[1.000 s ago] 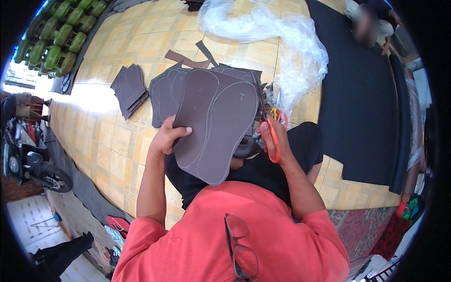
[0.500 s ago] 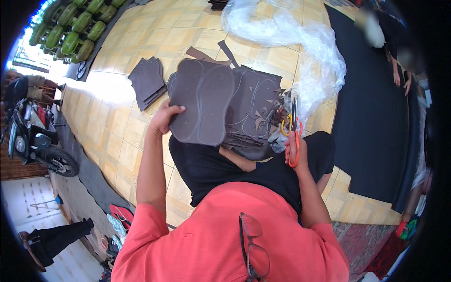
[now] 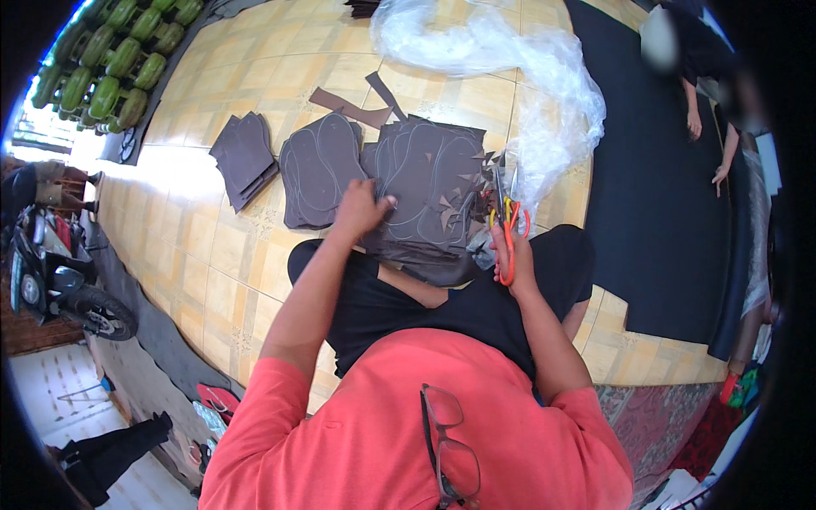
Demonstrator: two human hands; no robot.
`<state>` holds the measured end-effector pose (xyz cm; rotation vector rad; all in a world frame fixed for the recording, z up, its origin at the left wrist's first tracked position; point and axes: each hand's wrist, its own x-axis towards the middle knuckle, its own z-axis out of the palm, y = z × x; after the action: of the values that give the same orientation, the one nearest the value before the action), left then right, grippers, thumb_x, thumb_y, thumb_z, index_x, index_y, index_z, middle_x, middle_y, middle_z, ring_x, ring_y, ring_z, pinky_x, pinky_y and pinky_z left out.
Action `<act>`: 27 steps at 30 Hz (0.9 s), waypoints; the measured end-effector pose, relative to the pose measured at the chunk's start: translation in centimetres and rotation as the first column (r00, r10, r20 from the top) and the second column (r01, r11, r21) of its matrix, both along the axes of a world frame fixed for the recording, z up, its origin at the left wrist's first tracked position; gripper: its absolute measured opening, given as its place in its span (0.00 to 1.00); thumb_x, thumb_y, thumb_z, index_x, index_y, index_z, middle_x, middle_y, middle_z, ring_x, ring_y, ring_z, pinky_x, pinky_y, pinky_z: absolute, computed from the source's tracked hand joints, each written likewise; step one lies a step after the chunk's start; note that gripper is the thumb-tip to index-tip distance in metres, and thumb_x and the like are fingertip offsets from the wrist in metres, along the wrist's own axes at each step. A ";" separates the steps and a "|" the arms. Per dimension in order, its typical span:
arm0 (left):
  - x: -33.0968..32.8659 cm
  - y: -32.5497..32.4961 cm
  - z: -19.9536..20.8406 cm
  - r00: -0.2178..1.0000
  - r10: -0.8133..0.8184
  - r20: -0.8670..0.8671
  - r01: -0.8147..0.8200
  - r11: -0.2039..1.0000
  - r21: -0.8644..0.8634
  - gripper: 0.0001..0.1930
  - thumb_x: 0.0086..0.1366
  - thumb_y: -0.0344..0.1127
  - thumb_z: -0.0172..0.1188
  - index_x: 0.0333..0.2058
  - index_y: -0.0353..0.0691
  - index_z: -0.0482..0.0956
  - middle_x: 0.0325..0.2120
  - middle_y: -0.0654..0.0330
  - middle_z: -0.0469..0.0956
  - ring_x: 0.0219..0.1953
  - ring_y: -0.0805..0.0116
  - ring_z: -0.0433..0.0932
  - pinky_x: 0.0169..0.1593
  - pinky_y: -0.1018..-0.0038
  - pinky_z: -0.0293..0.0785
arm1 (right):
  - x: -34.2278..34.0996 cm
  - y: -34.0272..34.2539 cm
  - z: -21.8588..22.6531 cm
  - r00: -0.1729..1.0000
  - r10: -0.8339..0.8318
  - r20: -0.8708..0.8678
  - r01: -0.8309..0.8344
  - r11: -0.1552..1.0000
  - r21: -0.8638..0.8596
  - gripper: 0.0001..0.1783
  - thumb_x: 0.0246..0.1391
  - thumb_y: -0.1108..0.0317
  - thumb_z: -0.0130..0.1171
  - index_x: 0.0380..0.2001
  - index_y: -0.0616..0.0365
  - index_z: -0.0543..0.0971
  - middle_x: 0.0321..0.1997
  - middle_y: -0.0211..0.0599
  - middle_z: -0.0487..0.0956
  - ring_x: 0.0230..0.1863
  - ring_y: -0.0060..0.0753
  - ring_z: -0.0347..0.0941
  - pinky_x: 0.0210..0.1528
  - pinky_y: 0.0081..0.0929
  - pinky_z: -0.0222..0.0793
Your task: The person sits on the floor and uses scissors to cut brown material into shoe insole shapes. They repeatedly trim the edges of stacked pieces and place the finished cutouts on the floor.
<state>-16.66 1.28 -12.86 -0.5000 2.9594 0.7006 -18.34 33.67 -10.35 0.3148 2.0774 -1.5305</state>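
The left hand (image 3: pixel 364 208), earlier raised, is now lowered, its half-bent fingers placed over the adjoining edges of the left stack (image 3: pixel 313 170) and right stack (image 3: pixel 433 161) of brown sheets; whether one is gripped cannot be told. Orange-handled scissors (image 3: pixel 510 248) are gripped in the right hand (image 3: pixel 520 265).

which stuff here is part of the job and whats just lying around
Likely part of the job:
orange-handled scissors in the right hand
dark brown sheets with drawn outlines, by the left hand
small offcuts

Seemingly just lying about:
clear plastic sheeting
green cylinders
motorcycle
red flip-flop
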 end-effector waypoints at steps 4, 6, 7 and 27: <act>-0.2 3.7 -0.3 0.993 0.043 0.110 -0.029 0.992 -0.123 0.37 0.48 0.51 0.73 0.47 0.27 0.71 0.44 0.41 0.72 0.48 0.41 0.74 0.51 0.56 0.73 | -0.1 0.3 -0.5 1.000 -0.029 0.011 0.029 1.000 -0.008 0.27 0.59 0.43 0.56 0.25 0.60 0.74 0.13 0.27 0.65 0.09 0.20 0.64 0.10 0.22 0.62; -0.6 3.5 -0.2 0.987 0.054 0.150 -0.031 0.988 -0.148 0.37 0.45 0.51 0.75 0.46 0.29 0.71 0.43 0.44 0.73 0.48 0.44 0.74 0.49 0.58 0.74 | -0.2 0.1 -0.3 0.998 -0.054 0.013 0.055 0.997 -0.052 0.28 0.59 0.43 0.56 0.25 0.61 0.73 0.13 0.27 0.65 0.10 0.20 0.64 0.10 0.22 0.62; -0.8 3.5 -0.2 0.984 0.060 0.170 -0.032 0.986 -0.161 0.37 0.44 0.50 0.76 0.45 0.30 0.71 0.43 0.46 0.73 0.48 0.46 0.75 0.48 0.59 0.75 | -0.3 0.1 -0.3 0.998 -0.066 0.015 0.067 0.995 -0.073 0.28 0.58 0.42 0.56 0.25 0.61 0.73 0.13 0.27 0.65 0.10 0.20 0.64 0.10 0.22 0.62; -1.8 3.8 2.6 0.986 -0.016 -0.167 0.038 0.991 0.129 0.17 0.55 0.34 0.66 0.38 0.29 0.74 0.33 0.39 0.77 0.41 0.39 0.76 0.42 0.56 0.73 | -0.6 0.2 -0.2 0.993 -0.107 0.041 0.111 0.989 -0.101 0.29 0.58 0.42 0.56 0.25 0.61 0.72 0.13 0.28 0.64 0.09 0.21 0.62 0.11 0.21 0.62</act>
<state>-18.49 5.10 -10.29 -0.4090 3.0363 0.9726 -18.92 33.92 -10.59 0.4200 1.9740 -1.6778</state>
